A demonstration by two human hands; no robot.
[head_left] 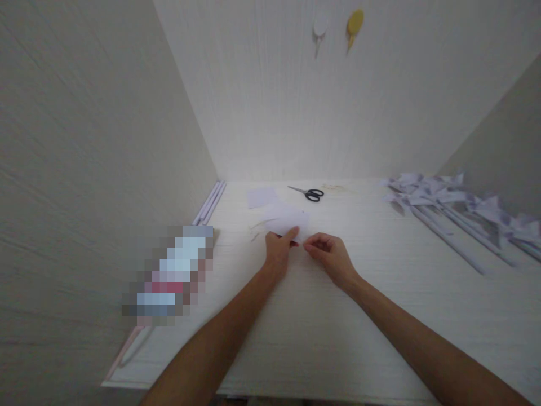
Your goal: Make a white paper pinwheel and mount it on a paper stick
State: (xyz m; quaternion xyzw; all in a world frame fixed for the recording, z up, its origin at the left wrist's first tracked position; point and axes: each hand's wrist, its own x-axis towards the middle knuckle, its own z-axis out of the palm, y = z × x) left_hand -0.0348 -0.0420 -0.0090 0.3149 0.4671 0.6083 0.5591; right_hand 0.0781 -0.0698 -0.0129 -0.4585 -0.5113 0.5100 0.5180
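My left hand (279, 248) grips a piece of pale white paper (285, 217), thumb on top and fingers beneath. Close to the paper's near right corner, my right hand (328, 254) has its thumb and fingertips pinched together. Whatever sits in that pinch is too small to make out. Beige thread-like strands (256, 230) lie by the paper's left side. Behind it is a flat pale paper square (261, 197). Black-handled scissors (310, 194) rest farther back, blades pointing left.
Several folded paper pinwheel-like shapes on rolled sticks (448, 225) lie at the right. Rolled paper sticks (210, 203) lean along the left wall, behind a blurred-out item (177, 265). More beige strands (336, 187) lie near the back wall. White (320, 25) and yellow (355, 22) hooks hang there.
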